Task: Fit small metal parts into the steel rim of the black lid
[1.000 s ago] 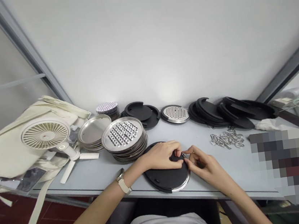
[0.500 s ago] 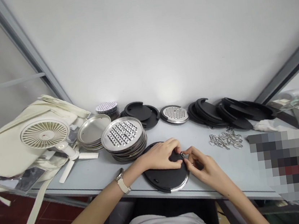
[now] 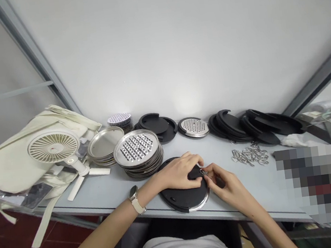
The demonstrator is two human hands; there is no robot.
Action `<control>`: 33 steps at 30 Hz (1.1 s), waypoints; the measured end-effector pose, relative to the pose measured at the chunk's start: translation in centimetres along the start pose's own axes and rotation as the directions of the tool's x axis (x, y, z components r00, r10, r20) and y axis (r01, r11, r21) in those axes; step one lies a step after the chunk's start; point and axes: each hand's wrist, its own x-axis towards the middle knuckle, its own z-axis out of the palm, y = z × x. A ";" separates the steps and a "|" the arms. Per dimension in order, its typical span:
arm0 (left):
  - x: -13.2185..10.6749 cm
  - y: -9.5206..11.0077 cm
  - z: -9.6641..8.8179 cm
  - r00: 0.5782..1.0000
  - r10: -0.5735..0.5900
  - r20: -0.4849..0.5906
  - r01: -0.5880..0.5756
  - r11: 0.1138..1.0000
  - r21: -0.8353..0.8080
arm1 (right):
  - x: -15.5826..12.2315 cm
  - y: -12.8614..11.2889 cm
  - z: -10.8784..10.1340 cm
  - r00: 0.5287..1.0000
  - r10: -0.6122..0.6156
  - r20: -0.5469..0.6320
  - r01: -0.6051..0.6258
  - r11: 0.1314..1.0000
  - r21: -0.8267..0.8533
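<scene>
On the table's front part lies a round black disc [image 3: 188, 197] with a silver metal rim showing at its lower right. My left hand [image 3: 180, 173] rests across it, fingers curved and thumb apart, gripping the disc near its right edge. My right hand [image 3: 225, 183] pinches a small metal wire hook [image 3: 203, 172] between thumb and forefinger, its looped end at the disc's right edge. Whether the hook passes through the disc cannot be made out. A pile of similar wire hooks [image 3: 250, 154] lies to the right.
Left of my hands stands a stack of round metal graters [image 3: 136, 147], with metal plates [image 3: 106, 143] beside it. A perforated disc [image 3: 195, 127] and black round holders [image 3: 229, 126] line the wall. A white fan [image 3: 54, 147] and a cream bag [image 3: 10, 163] occupy the left end.
My fingers have shifted slightly about the wire hook, and more of its loop shows. The disc and both hands stay in nearly the same place.
</scene>
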 end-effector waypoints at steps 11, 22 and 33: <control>0.1 -0.3 0.1 0.998 0.057 -0.016 -0.056 0.998 0.031 | -0.1 0.2 0.1 1.000 0.011 0.014 -0.011 1.000 0.011; 0.0 -0.4 0.1 0.995 0.102 -0.003 -0.102 0.994 -0.049 | -0.1 0.2 0.0 1.000 0.015 0.013 -0.015 1.000 0.010; 0.0 -0.6 0.1 0.996 0.082 -0.015 -0.084 0.986 -0.141 | -0.1 0.2 0.0 1.000 0.020 0.016 -0.020 1.000 0.019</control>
